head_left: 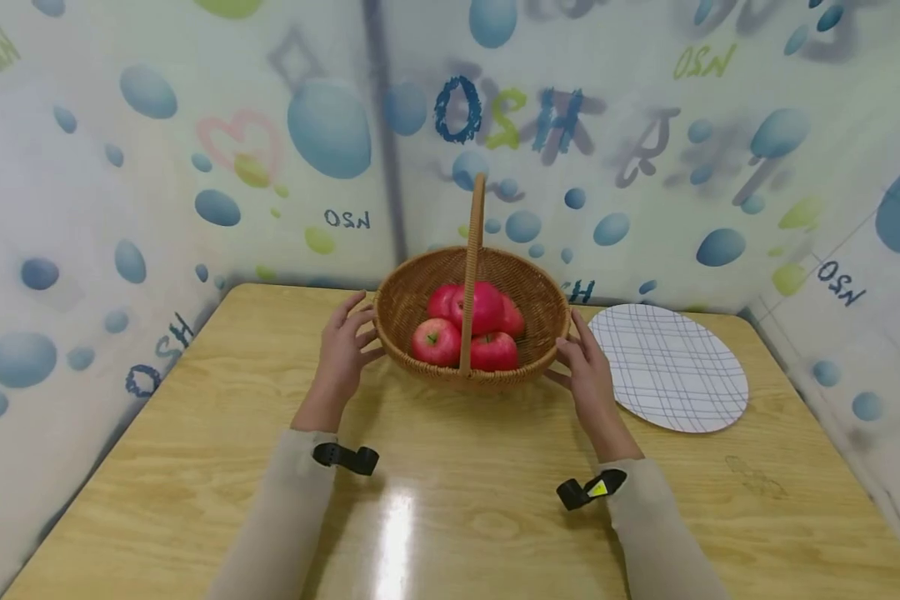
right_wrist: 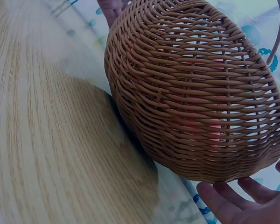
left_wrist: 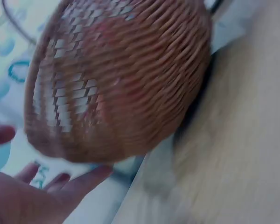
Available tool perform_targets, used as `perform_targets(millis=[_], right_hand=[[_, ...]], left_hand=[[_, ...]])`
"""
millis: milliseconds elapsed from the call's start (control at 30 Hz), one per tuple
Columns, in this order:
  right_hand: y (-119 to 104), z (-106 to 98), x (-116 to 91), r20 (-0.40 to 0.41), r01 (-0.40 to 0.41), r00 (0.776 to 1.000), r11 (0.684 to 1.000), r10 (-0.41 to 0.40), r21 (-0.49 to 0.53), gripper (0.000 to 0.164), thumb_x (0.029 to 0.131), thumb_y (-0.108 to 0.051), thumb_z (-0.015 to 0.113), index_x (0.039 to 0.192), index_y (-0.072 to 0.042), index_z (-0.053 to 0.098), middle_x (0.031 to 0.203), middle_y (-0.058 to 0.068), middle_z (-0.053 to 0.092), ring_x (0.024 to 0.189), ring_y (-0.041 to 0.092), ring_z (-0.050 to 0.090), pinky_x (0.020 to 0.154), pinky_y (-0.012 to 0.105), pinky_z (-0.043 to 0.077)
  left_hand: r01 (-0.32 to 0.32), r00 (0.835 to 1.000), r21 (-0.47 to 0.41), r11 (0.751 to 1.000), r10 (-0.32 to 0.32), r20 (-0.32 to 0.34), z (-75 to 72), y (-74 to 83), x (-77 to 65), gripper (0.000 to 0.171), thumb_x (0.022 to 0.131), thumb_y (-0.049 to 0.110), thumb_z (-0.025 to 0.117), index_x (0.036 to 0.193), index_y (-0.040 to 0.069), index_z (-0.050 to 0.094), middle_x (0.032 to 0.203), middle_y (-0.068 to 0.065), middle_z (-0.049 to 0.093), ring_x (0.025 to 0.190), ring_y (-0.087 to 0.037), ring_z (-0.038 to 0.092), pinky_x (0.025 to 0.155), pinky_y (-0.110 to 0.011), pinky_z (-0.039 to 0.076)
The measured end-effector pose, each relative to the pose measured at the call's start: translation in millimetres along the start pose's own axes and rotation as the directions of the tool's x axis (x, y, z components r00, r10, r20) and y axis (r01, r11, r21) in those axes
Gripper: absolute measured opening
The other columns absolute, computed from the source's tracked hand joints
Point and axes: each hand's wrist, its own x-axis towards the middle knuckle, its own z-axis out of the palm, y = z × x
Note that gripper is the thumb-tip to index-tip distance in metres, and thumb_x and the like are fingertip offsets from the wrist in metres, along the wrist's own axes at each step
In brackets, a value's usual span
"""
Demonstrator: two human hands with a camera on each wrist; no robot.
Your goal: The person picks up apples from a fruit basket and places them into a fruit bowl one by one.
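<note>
A brown wicker basket (head_left: 412, 292) with a tall arched handle (head_left: 474, 233) stands toward the back of the table, between both hands. Several red apples (head_left: 436, 342) lie heaped inside it. My left hand (head_left: 342, 346) is at the basket's left side, fingers spread and fingertips right by the rim. In the left wrist view its thumb stands off from the wicker. At the right side, my right hand (head_left: 587, 371) has its fingertips against the wicker near the rim, the fingers loosely extended. Apples show as red through the weave in both wrist views.
A round white plate (head_left: 667, 367) with a grid of thin lines lies at the right rear of the wooden table (head_left: 450, 467), close beside my right hand. Behind and around the table hangs a white sheet (head_left: 307, 233) printed with blue and green drops and letters.
</note>
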Motion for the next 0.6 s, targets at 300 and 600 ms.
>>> perform_targets(millis=[300,600], right_hand=[[3.7,2.7,-3.5,-0.018,0.013,1.000,1.000,-0.013,-0.009,0.061,0.107,-0.032,0.044,0.163,-0.031,0.019,0.163,0.008,0.035,0.145,0.030,0.044,0.102,0.049,0.051],[-9.4,-4.1,-4.0,-0.015,0.032,0.999,0.999,-0.033,-0.024,0.058,0.106,-0.029,0.049,0.161,-0.027,0.030,0.164,0.007,0.035,0.145,0.031,0.044,0.099,0.045,0.053]], left_hand=[[-0.021,0.987,0.073,0.997,0.009,0.160,-7.5,-3.5,4.7,0.063,0.104,0.019,0.048,0.162,0.025,0.024,0.162,-0.020,0.031,0.145,-0.041,0.042,0.101,-0.049,0.053],[-0.069,0.980,0.062,0.996,0.057,0.189,-6.4,-5.8,5.2,0.066,0.103,0.017,0.049,0.163,0.023,0.023,0.164,-0.021,0.026,0.147,-0.042,0.039,0.107,-0.062,0.043]])
